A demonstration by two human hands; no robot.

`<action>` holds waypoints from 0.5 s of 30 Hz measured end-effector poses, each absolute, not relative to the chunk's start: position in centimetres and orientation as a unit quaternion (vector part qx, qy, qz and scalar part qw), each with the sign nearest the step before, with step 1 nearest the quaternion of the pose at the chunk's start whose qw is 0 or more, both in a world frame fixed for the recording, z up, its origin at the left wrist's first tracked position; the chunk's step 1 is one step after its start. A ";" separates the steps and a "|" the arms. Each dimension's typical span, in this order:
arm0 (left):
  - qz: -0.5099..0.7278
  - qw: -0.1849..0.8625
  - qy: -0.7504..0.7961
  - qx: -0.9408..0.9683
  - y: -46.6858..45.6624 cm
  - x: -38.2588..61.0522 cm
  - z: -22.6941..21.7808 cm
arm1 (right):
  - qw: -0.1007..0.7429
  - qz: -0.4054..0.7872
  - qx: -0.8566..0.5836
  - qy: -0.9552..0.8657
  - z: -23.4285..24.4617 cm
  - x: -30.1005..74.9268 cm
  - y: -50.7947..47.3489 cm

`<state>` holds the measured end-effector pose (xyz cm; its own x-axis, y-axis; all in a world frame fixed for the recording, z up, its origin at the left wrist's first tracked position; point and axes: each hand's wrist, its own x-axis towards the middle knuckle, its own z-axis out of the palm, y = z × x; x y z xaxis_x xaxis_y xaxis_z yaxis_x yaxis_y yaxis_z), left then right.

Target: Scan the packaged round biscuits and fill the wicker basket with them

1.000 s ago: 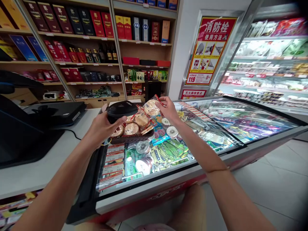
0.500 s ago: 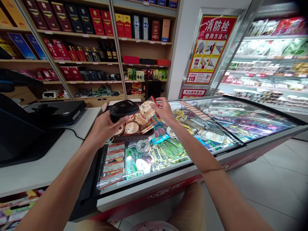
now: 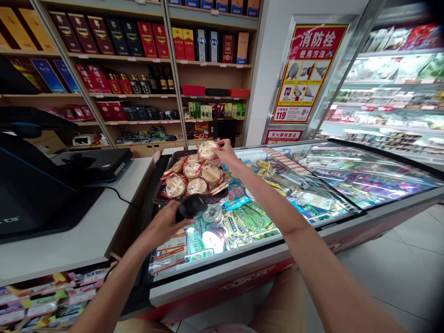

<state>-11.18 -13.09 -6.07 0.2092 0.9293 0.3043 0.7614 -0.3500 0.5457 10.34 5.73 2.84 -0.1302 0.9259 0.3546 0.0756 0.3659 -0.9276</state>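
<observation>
A black handheld barcode scanner [image 3: 193, 206] is gripped in my left hand [image 3: 165, 224], low over the near edge of a dark woven basket [image 3: 160, 198]. My right hand [image 3: 226, 153] pinches a clear packet of round crackers [image 3: 207, 150] by its right side, above the basket's far right part. Inside the basket lie several similar cracker packets [image 3: 197, 186], clear with red edges. The basket rests on the glass top of a chest freezer [image 3: 256, 260]. My left fingers partly hide the scanner's handle.
Left of the freezer stands a white counter [image 3: 118, 203] with a black checkout terminal [image 3: 31, 185] and a cable. Behind are shelves of boxed bottles [image 3: 145, 39]. Frozen treats [image 3: 244, 217] show through the freezer glass. A refrigerated display [image 3: 391, 92] stands at the right.
My left hand has brought the scanner down and toward me, off the basket, uncovering more cracker packets. My right hand still holds its packet, slightly farther left. The view has shifted a little.
</observation>
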 end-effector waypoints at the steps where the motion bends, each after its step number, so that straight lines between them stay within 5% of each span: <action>1: 0.283 0.148 0.547 0.773 -13.2 -10.9 -7.1 | 0.498 0.404 -0.404 -0.652 3.1 9.4 5.8; 7: 0.197 0.184 0.572 0.775 -14.1 -9.7 -10.2 | 0.326 0.307 -0.459 -0.767 3.7 3.3 5.3; 15: 0.159 0.189 0.578 0.777 -14.2 -9.7 -11.7 | 0.228 0.112 -0.502 -0.827 3.4 0.1 5.7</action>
